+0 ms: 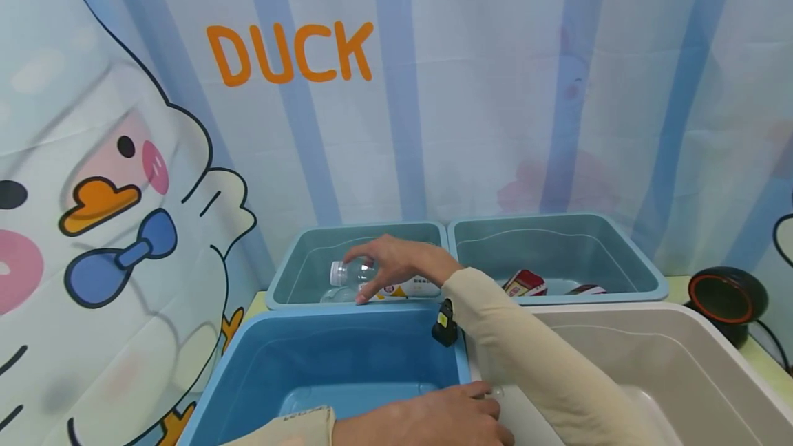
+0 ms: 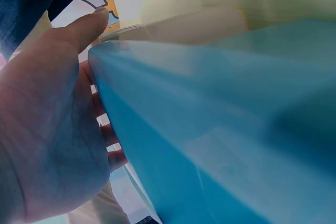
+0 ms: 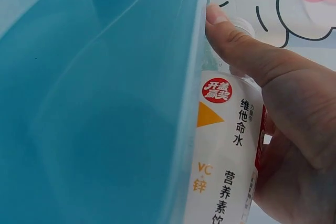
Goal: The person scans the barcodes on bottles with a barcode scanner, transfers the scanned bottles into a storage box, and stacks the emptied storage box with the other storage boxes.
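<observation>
In the head view my right hand [image 1: 396, 260] reaches into the back left teal bin [image 1: 288, 260] and grips a clear plastic bottle [image 1: 409, 288] lying on its side, its white cap pointing left. The right wrist view shows the bottle's white label [image 3: 226, 140] with red, orange and black print, partly hidden by a bin wall. Another clear plastic piece [image 1: 337, 294] lies just below the cap. My left hand [image 1: 434, 418] is over the adjoining rims of the blue bin [image 1: 347, 343] and the beige bin [image 1: 595, 329], fingers loose, thumb extended in the left wrist view.
The back right teal bin [image 1: 557, 246] holds a red carton [image 1: 525, 283] and another small box [image 1: 586, 289]. A black round device [image 1: 727, 294] with a cable stands at the right. Behind the bins hangs a duck-printed curtain [image 1: 471, 88].
</observation>
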Demonstrator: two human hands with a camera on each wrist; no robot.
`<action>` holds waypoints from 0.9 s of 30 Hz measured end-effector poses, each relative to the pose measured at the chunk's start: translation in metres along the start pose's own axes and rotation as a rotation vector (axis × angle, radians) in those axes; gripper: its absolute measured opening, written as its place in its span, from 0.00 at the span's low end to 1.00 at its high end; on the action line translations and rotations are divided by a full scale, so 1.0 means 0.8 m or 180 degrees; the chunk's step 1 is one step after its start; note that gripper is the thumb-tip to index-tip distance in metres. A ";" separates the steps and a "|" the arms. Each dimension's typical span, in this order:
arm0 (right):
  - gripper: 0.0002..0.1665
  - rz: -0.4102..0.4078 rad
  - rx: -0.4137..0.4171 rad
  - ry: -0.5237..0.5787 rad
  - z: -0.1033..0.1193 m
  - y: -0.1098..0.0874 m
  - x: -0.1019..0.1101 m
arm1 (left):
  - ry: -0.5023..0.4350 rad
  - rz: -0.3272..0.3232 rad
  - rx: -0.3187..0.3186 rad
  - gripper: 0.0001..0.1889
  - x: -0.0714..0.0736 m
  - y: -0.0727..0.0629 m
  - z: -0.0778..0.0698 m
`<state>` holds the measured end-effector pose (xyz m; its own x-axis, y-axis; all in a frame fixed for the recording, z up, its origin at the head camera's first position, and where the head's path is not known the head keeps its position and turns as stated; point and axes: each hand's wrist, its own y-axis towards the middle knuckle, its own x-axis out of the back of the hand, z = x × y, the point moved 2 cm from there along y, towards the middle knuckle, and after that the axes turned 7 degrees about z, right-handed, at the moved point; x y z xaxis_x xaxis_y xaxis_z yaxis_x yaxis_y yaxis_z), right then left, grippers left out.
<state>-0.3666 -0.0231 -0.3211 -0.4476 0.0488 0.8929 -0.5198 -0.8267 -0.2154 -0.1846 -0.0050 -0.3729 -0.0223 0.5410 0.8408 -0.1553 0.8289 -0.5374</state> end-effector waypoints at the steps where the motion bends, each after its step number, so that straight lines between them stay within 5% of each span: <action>1: 0.47 0.0005 -0.0016 0.0012 0.000 0.000 0.000 | -0.0012 0.0004 -0.0011 0.29 -0.009 0.007 0.004; 5: 0.48 0.0028 -0.0051 0.0064 -0.003 0.001 -0.003 | -0.0050 -0.0021 -0.0036 0.29 -0.023 0.020 0.012; 14: 0.47 0.0021 -0.0034 0.0074 -0.007 0.002 -0.006 | 0.0022 -0.0011 0.0091 0.28 0.020 -0.016 -0.010; 27: 0.42 0.0035 -0.0058 0.0027 -0.006 0.001 0.002 | 0.0039 0.0013 0.0044 0.25 0.015 -0.013 -0.008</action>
<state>-0.3712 -0.0212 -0.3220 -0.4594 0.0444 0.8871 -0.5278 -0.8169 -0.2324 -0.1769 -0.0060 -0.3578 -0.0109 0.5461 0.8376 -0.1690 0.8246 -0.5398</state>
